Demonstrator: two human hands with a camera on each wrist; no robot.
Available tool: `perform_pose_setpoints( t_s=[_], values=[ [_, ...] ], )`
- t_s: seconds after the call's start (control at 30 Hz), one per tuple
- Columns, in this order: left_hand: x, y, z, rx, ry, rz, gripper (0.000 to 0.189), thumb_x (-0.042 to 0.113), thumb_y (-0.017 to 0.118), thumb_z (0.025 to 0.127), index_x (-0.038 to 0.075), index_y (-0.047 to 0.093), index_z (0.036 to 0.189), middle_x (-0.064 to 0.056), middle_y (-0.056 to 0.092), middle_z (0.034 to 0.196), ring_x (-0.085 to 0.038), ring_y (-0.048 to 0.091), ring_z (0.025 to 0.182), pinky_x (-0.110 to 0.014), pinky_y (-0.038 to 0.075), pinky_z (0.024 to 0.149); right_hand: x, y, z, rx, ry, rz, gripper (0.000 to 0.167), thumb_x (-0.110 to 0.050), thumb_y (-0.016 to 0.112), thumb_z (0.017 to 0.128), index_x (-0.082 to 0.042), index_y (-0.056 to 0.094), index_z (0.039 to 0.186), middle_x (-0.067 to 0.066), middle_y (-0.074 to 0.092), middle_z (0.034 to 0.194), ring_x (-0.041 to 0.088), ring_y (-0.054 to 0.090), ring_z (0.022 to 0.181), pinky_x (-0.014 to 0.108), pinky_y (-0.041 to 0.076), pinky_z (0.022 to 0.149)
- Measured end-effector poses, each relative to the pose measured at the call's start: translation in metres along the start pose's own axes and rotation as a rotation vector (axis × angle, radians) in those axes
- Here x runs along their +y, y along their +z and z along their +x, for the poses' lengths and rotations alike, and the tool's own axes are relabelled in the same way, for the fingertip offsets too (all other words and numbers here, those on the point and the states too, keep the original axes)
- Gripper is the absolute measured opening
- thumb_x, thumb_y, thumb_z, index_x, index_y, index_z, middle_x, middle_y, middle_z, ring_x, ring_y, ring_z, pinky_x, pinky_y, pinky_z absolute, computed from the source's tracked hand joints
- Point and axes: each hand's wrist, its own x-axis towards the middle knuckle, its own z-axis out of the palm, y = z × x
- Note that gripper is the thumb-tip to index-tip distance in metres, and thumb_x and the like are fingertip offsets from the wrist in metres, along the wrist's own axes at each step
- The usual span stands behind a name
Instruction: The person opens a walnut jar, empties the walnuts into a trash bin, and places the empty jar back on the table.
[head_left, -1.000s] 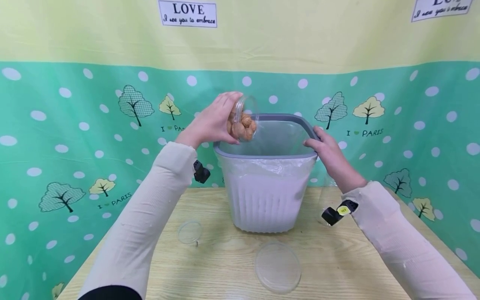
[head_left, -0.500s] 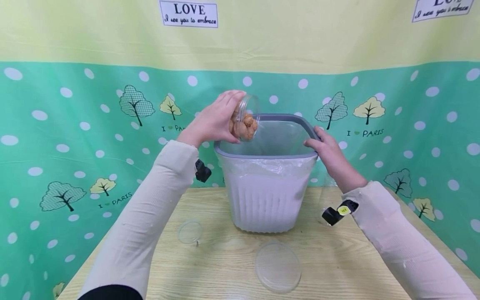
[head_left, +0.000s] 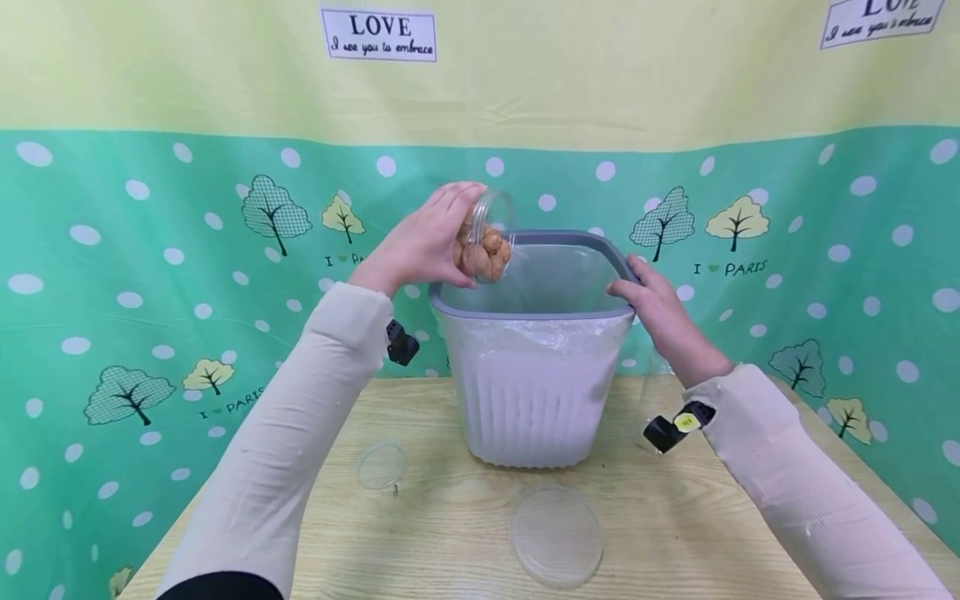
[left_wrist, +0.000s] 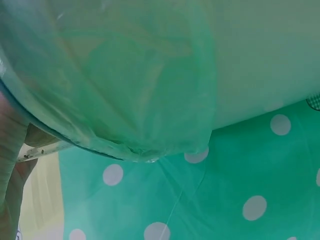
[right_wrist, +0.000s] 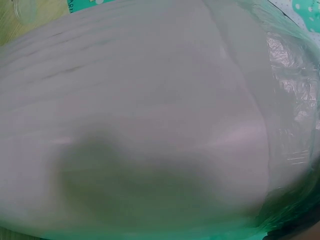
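My left hand (head_left: 431,237) grips a clear jar (head_left: 504,215) tipped onto its side, its mouth facing right. Brown walnuts (head_left: 486,254) lie inside, gathered toward the mouth. The jar overlaps the back left part of a bin (head_left: 532,392), white with a grey rim and a clear plastic liner. On the right corner of that rim, my right hand (head_left: 663,312) holds on, with the thumb over the inner side. In the left wrist view, the see-through liner (left_wrist: 130,90) fills much of the picture. The bin's pale side (right_wrist: 150,90) covers most of the right wrist view.
Two clear round lids lie on the wooden table (head_left: 450,542): a small lid (head_left: 381,466) left of the bin and a larger lid (head_left: 557,536) before it. A clear plastic object (head_left: 654,387) is partly hidden behind the right wrist. A patterned curtain (head_left: 150,275) hangs behind.
The jar and left hand have shifted slightly left since half a second ago. The head view has tilted up a little. The right hand stays on the bin's rim.
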Motion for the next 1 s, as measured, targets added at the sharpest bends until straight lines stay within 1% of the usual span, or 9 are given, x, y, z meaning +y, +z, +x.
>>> perform_pose_setpoints(
  t_s=[0.17, 0.3, 0.4, 0.53, 0.7, 0.93, 1.0],
  values=[
    [0.0035, -0.0006, 0.0034, -0.030, -0.008, 0.046, 0.118, 0.035, 0.090, 0.057, 0.002, 0.019, 0.146, -0.016, 0.027, 0.149, -0.029, 0.019, 0.140, -0.040, 0.025, 0.112, 0.0011, 0.0002, 0.0005, 0.002, -0.012, -0.005, 0.065, -0.017, 0.044, 0.091, -0.001, 0.018, 0.149, 0.020, 0.023, 0.152, 0.034, 0.017, 0.141, 0.058, 0.013, 0.111],
    [0.0073, 0.0000, 0.0072, -0.026, 0.011, 0.033, 0.119, 0.037, 0.089, 0.057, 0.002, 0.019, 0.146, -0.016, 0.026, 0.150, -0.030, 0.019, 0.140, -0.040, 0.022, 0.114, 0.0015, -0.0001, 0.0006, 0.005, -0.016, -0.008, 0.063, -0.018, 0.044, 0.092, -0.001, 0.022, 0.148, 0.021, 0.026, 0.150, 0.035, 0.019, 0.140, 0.059, 0.015, 0.110],
    [0.0085, 0.0001, 0.0077, -0.019, 0.019, 0.018, 0.119, 0.038, 0.089, 0.057, 0.003, 0.019, 0.147, -0.015, 0.026, 0.150, -0.030, 0.019, 0.140, -0.039, 0.021, 0.114, 0.0013, -0.0002, 0.0002, 0.006, -0.009, -0.012, 0.064, -0.018, 0.044, 0.092, -0.002, 0.019, 0.149, 0.020, 0.025, 0.151, 0.034, 0.018, 0.140, 0.059, 0.014, 0.110],
    [0.0077, -0.0004, 0.0061, -0.016, 0.006, 0.014, 0.118, 0.035, 0.090, 0.058, 0.002, 0.019, 0.146, -0.015, 0.026, 0.150, -0.028, 0.018, 0.140, -0.037, 0.022, 0.114, 0.0008, -0.0002, -0.0003, 0.003, 0.003, -0.013, 0.069, -0.019, 0.044, 0.092, -0.006, 0.013, 0.151, 0.018, 0.020, 0.154, 0.032, 0.014, 0.142, 0.059, 0.011, 0.111],
    [0.0056, 0.0006, 0.0041, -0.011, -0.005, 0.008, 0.117, 0.036, 0.089, 0.058, 0.002, 0.019, 0.146, -0.016, 0.026, 0.150, -0.029, 0.019, 0.140, -0.037, 0.020, 0.114, 0.0008, 0.0001, 0.0004, 0.003, -0.010, -0.012, 0.065, -0.017, 0.044, 0.091, -0.003, 0.019, 0.149, 0.021, 0.025, 0.151, 0.034, 0.019, 0.140, 0.059, 0.015, 0.110],
    [0.0047, 0.0016, 0.0034, -0.004, -0.006, 0.002, 0.118, 0.039, 0.089, 0.059, 0.002, 0.019, 0.146, -0.017, 0.026, 0.150, -0.029, 0.019, 0.140, -0.037, 0.018, 0.115, 0.0010, -0.0006, 0.0011, 0.005, 0.005, -0.016, 0.072, -0.017, 0.045, 0.091, -0.006, 0.008, 0.151, 0.015, 0.014, 0.156, 0.029, 0.011, 0.143, 0.054, 0.012, 0.113],
    [0.0045, 0.0014, 0.0031, -0.002, -0.014, -0.009, 0.118, 0.038, 0.089, 0.058, 0.002, 0.019, 0.145, -0.017, 0.026, 0.149, -0.029, 0.019, 0.140, -0.037, 0.018, 0.115, 0.0011, -0.0005, 0.0015, 0.005, 0.004, -0.016, 0.072, -0.018, 0.045, 0.091, -0.006, 0.009, 0.151, 0.015, 0.015, 0.156, 0.029, 0.011, 0.143, 0.054, 0.013, 0.113]
  ],
)
